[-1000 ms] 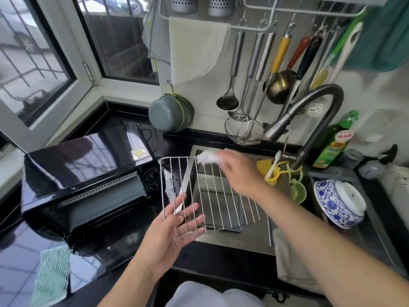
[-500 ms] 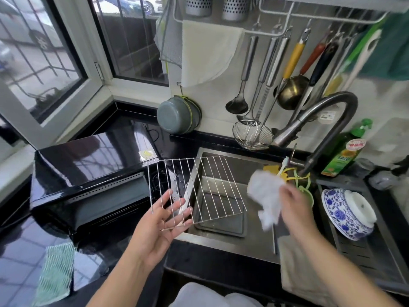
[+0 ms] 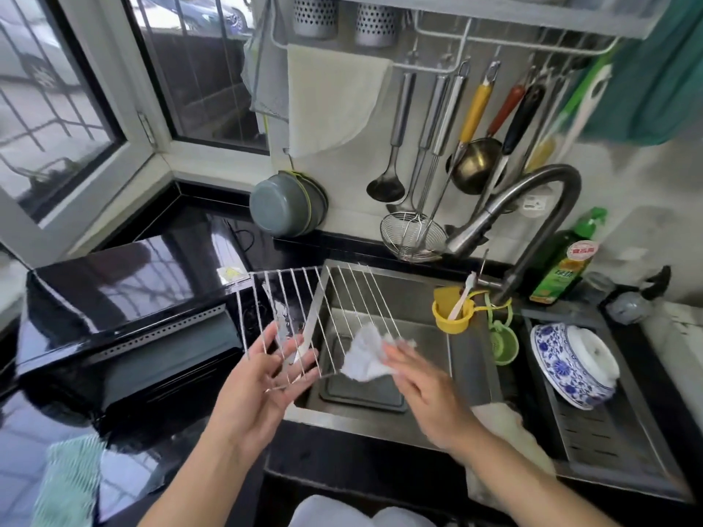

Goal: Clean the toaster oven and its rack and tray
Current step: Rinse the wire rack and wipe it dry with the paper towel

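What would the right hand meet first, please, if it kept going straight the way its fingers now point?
Probably the wire rack. The right hand holds a white cloth and points up and left, with the cloth at the rack's near right corner. Whether they touch is unclear.

Daylight from the windows at upper left fills a kitchen evenly, leaving the scene bright with only soft shadows. The glossy black top of the toaster oven mirrors the window bars, and pale glare spreads across the dark bench at lower left. The steel sink gives a dull sheen. Wide-angle distortion bends the window frames and the hanging rail near the edges. Motion blur smears the right hand and the white cloth; the green cloth at the lower corner is soft. Fine detail is smudged overall.
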Demonstrator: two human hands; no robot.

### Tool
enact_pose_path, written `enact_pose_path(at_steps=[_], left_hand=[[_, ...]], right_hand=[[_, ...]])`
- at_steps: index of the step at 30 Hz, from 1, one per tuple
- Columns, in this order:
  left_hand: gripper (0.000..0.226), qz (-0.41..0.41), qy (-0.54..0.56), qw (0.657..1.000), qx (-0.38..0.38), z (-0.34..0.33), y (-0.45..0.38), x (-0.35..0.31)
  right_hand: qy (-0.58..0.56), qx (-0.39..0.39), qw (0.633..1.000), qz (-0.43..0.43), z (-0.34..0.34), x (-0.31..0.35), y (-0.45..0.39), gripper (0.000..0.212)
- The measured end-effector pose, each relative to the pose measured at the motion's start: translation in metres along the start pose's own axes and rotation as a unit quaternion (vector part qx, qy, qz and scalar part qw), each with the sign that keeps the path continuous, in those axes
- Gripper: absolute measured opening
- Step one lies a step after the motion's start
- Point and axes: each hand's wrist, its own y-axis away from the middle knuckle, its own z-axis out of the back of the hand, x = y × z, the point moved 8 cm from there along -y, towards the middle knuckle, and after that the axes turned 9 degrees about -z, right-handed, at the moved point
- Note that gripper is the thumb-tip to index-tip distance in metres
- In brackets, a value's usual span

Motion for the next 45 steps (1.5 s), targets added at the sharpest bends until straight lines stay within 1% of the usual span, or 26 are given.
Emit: enact_pose_path(at_steps=[1, 2, 4, 6, 7, 9, 10, 11, 13, 14, 15, 16, 18, 20, 21, 24, 26, 28, 29, 31, 34, 36, 37, 40, 42, 45], left_hand=[[0.06, 0.011, -0.03, 0.999, 0.001, 0.003, 0.0, 0.003], [0.059, 0.021, -0.057, 0.998, 0.004, 0.005, 0.001, 0.008], [0.055, 0.03, -0.082, 0.996, 0.012, 0.005, 0.004, 0.015], [0.053, 0.034, -0.092, 0.995, 0.022, 0.001, 0.007, 0.02], [0.053, 0.038, -0.101, 0.994, 0.031, -0.003, 0.008, 0.021], [0.053, 0.047, -0.139, 0.987, 0.069, -0.013, 0.009, 0.022], [0.051, 0.05, -0.166, 0.98, 0.098, -0.019, 0.009, 0.02], [0.048, 0.052, -0.194, 0.971, 0.133, -0.026, 0.009, 0.017], [0.042, 0.052, -0.249, 0.946, 0.203, -0.041, 0.008, 0.008], [0.039, 0.05, -0.271, 0.933, 0.232, -0.048, 0.007, 0.002], [0.036, 0.048, -0.286, 0.922, 0.256, -0.054, 0.004, -0.004], [0.032, 0.046, -0.293, 0.914, 0.275, -0.059, 0.002, -0.01], [0.022, 0.044, -0.301, 0.902, 0.306, -0.067, -0.006, -0.023], [0.025, 0.032, -0.31, 0.896, 0.317, -0.071, -0.017, -0.04], [0.027, 0.023, -0.313, 0.895, 0.316, -0.072, -0.023, -0.048], [0.018, -0.018, -0.326, 0.896, 0.301, -0.078, -0.036, -0.063], [0.013, -0.067, -0.335, 0.9, 0.273, -0.082, -0.043, -0.064], [0.015, -0.117, -0.334, 0.902, 0.246, -0.087, -0.045, -0.059], [0.016, -0.141, -0.341, 0.897, 0.245, -0.092, -0.044, -0.055], [0.014, -0.162, -0.373, 0.875, 0.263, -0.099, -0.039, -0.042], [0.022, -0.107, -0.373, 0.873, 0.296, -0.103, -0.03, -0.022], [0.035, -0.063, -0.34, 0.886, 0.309, -0.099, -0.027, -0.013], [0.04, -0.041, -0.309, 0.9, 0.305, -0.096, -0.026, -0.011], [0.047, 0.028, -0.216, 0.943, 0.25, -0.079, -0.026, -0.003], [0.042, 0.073, -0.153, 0.96, 0.223, -0.066, -0.024, 0.004], [0.029, 0.088, -0.123, 0.969, 0.195, -0.051, -0.023, 0.004]], right_hand=[[-0.032, 0.007, 0.998, -0.048, 0.0, -0.015, 0.014, 0.035], [-0.063, -0.01, 0.991, -0.116, 0.007, -0.03, 0.024, 0.03], [-0.137, -0.092, 0.954, -0.251, 0.035, -0.054, 0.032, 0.022], [-0.207, -0.188, 0.902, -0.33, 0.067, -0.06, 0.028, 0.019], [-0.24, -0.22, 0.884, -0.336, 0.083, -0.055, 0.021, 0.019], [-0.317, -0.264, 0.863, -0.291, 0.109, -0.032, -0.003, 0.022], [-0.323, -0.272, 0.869, -0.257, 0.119, -0.018, -0.017, 0.024], [-0.299, -0.266, 0.889, -0.221, 0.128, -0.002, -0.032, 0.025], [-0.23, -0.197, 0.938, -0.171, 0.135, 0.029, -0.064, 0.021], [-0.217, -0.124, 0.953, -0.174, 0.13, 0.04, -0.079, 0.019], [-0.228, -0.023, 0.956, -0.184, 0.118, 0.049, -0.092, 0.026], [-0.251, 0.083, 0.944, -0.198, 0.103, 0.057, -0.097, 0.042], [-0.284, 0.264, 0.894, -0.226, 0.076, 0.067, -0.09, 0.072], [-0.324, 0.371, 0.839, -0.231, 0.06, 0.076, -0.076, 0.092], [-0.36, 0.401, 0.81, -0.232, 0.055, 0.08, -0.069, 0.096], [-0.481, 0.431, 0.721, -0.251, 0.039, 0.08, -0.049, 0.108], [-0.549, 0.441, 0.666, -0.245, 0.023, 0.082, -0.039, 0.114], [-0.631, 0.44, 0.597, -0.226, 0.007, 0.092, -0.034, 0.113], [-0.657, 0.434, 0.579, -0.21, 0.0, 0.095, -0.032, 0.111], [-0.684, 0.413, 0.573, -0.184, -0.012, 0.098, -0.029, 0.106], [-0.709, 0.39, 0.563, -0.17, -0.023, 0.093, -0.02, 0.103], [-0.728, 0.376, 0.549, -0.166, -0.023, 0.089, -0.013, 0.105], [-0.733, 0.368, 0.548, -0.166, -0.019, 0.087, -0.009, 0.106], [-0.751, 0.332, 0.547, -0.162, -0.004, 0.074, -0.001, 0.105], [-0.75, 0.302, 0.569, -0.148, 0.012, 0.063, 0.004, 0.102], [-0.719, 0.245, 0.636, -0.135, 0.045, 0.047, 0.01, 0.099]])
